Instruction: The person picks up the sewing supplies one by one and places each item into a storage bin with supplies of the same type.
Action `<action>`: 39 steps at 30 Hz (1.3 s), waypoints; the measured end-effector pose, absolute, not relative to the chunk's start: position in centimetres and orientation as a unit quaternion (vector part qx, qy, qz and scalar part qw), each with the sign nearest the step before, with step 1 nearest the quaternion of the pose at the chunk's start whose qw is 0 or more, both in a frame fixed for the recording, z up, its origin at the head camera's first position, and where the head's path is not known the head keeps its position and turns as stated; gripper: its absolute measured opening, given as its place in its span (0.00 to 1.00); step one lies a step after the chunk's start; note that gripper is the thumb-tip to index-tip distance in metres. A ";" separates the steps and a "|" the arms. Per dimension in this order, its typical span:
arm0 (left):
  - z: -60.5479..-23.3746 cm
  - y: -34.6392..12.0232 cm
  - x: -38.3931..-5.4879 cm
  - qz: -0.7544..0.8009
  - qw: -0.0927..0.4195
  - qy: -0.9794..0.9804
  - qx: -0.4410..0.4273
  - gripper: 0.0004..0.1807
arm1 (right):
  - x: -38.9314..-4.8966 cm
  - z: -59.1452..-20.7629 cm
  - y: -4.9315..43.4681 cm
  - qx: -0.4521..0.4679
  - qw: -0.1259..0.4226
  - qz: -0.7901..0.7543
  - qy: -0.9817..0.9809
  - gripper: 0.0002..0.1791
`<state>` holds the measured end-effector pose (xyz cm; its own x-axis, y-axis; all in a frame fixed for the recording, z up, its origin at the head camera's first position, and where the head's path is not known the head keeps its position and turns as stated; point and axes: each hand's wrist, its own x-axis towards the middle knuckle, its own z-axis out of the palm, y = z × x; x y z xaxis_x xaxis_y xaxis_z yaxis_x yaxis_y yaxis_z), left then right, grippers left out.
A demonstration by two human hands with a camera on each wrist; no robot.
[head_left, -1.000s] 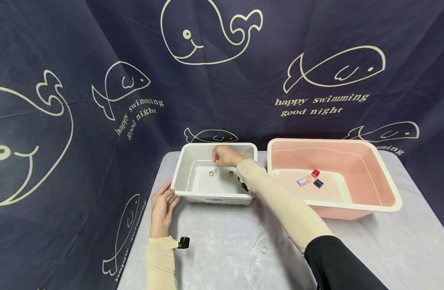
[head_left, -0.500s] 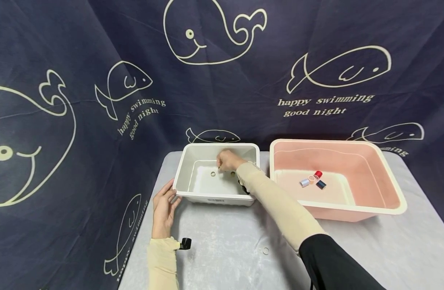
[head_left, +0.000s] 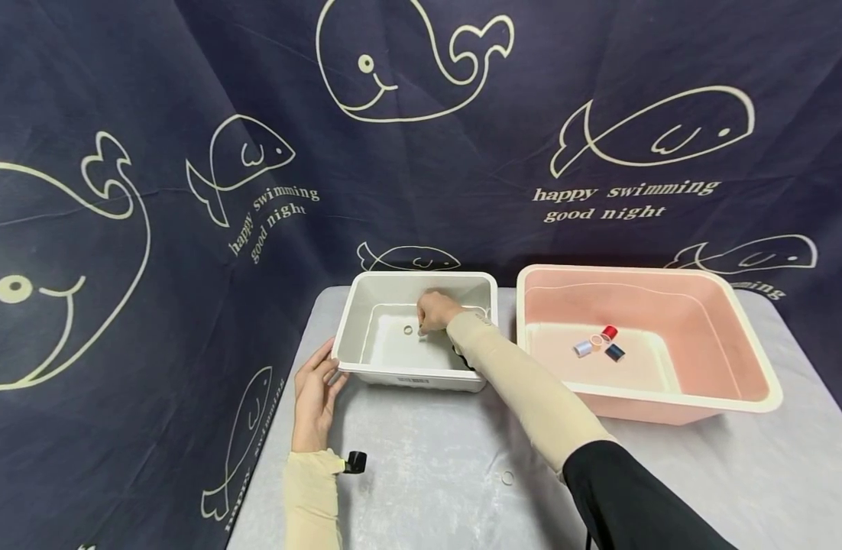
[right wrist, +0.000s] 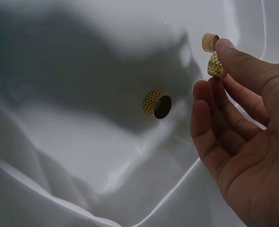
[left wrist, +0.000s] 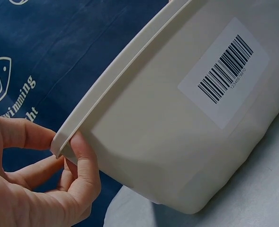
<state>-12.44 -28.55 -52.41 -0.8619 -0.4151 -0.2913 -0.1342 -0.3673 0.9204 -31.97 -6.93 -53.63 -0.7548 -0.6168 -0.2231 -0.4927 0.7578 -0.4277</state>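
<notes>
My left hand [head_left: 315, 393] grips the near left corner of a pale grey bin [left wrist: 144, 118], thumb and fingers around its rim. Inside that bin is my right hand [head_left: 435, 312], low over the floor. Its thumb and fingers pinch a gold dimpled ring thimble [right wrist: 216, 66]. Just past the thumb tip shows a second thimble [right wrist: 209, 42] of the same kind. A third thimble [right wrist: 157, 104] lies on its side on the bin floor, on the wrist side of the pinched one.
To the right stands a larger pink bin [head_left: 740, 336] holding thread spools: a red spool [head_left: 610, 333], a pale blue spool [head_left: 583, 349], a dark spool [head_left: 615, 352] and a peach one [head_left: 597, 342]. A thin ring [head_left: 506, 478] lies on the grey tabletop [head_left: 421, 466] in front.
My right hand has come down and nearer inside the grey bin, covering one thimble in the head view. My left hand keeps its grip on the rim. The head view has shifted slightly.
</notes>
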 end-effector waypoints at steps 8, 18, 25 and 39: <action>-52.5 -28.7 -12.4 -0.785 0.085 -0.561 0.249 0.28 | -32.2 -55.0 -7.5 -0.284 0.189 -0.137 0.930 0.10; -52.5 -28.6 -12.6 -0.791 0.084 -0.554 0.244 0.28 | -31.9 -55.4 -7.7 -0.242 0.201 -0.120 0.941 0.14; -52.6 -28.8 -12.5 -0.789 0.082 -0.560 0.240 0.28 | -32.0 -55.7 -7.9 -0.239 0.202 -0.109 0.943 0.14; -52.6 -28.8 -12.6 -0.791 0.077 -0.555 0.243 0.28 | -32.1 -56.0 -8.0 -0.261 0.198 -0.092 0.940 0.16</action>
